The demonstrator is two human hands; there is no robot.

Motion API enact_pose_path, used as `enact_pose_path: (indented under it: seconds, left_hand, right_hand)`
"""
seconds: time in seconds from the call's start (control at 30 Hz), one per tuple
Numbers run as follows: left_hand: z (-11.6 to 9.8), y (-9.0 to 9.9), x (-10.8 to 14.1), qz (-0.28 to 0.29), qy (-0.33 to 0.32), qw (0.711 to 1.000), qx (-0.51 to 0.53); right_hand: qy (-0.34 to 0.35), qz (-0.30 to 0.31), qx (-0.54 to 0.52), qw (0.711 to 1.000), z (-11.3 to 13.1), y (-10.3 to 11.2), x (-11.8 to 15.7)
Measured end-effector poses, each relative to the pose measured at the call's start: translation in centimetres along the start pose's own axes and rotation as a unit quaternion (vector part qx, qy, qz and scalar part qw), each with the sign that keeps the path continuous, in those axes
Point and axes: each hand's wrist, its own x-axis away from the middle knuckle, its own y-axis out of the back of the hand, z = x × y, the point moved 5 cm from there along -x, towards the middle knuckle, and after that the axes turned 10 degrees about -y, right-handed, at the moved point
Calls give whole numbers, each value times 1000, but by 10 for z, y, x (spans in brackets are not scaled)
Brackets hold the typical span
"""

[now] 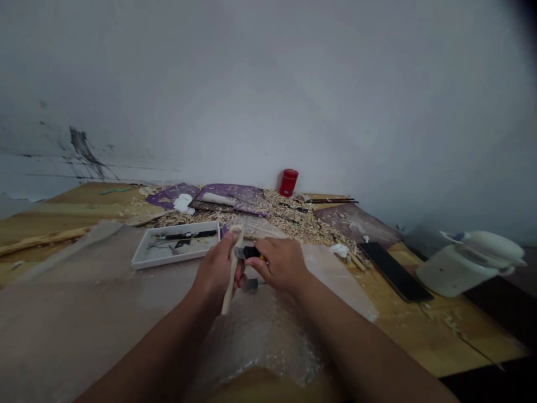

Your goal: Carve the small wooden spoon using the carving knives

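Observation:
My left hand (pixel 213 270) is closed around a long pale piece of wood (pixel 227 296), held upright and slightly tilted, its wider end at the top. My right hand (pixel 284 264) grips a carving knife (pixel 250 252) by its black handle, which shows a bit of yellow. The short metal blade meets the wood just below its wider end; whether it is cutting in cannot be told. Below the hands, a small dark grey object (pixel 252 284) shows over the plastic sheet (pixel 168 302); its kind is unclear.
A white tray (pixel 145 259) with a black-handled tool (pixel 203 234) and loose blades stands at left. Wood shavings (pixel 289 218) are heaped at the back near a red tin (pixel 289 183). A black phone (pixel 394 271) and a lidded white pot (pixel 453 271) are at right.

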Motion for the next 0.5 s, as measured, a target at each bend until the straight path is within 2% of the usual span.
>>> enact_pose_path:
  seconds: [0.13, 0.37, 0.43, 0.5]
  left_hand:
    - [-4, -4, 3, -42, 12, 999, 28]
    - [-3, -9, 4, -17, 38, 997, 60]
    - [-4, -12, 7, 13, 37, 997, 60]
    - [-6, -17, 11, 57, 25, 996, 60]
  right_hand:
    - [-1, -11, 9, 1000, -3, 0, 0]
    - [2, -14, 20, 1000, 1, -3, -1]
    - [-39, -21, 6, 999, -15, -3, -4]
    - [-145, -55, -20, 988, -47, 2, -8]
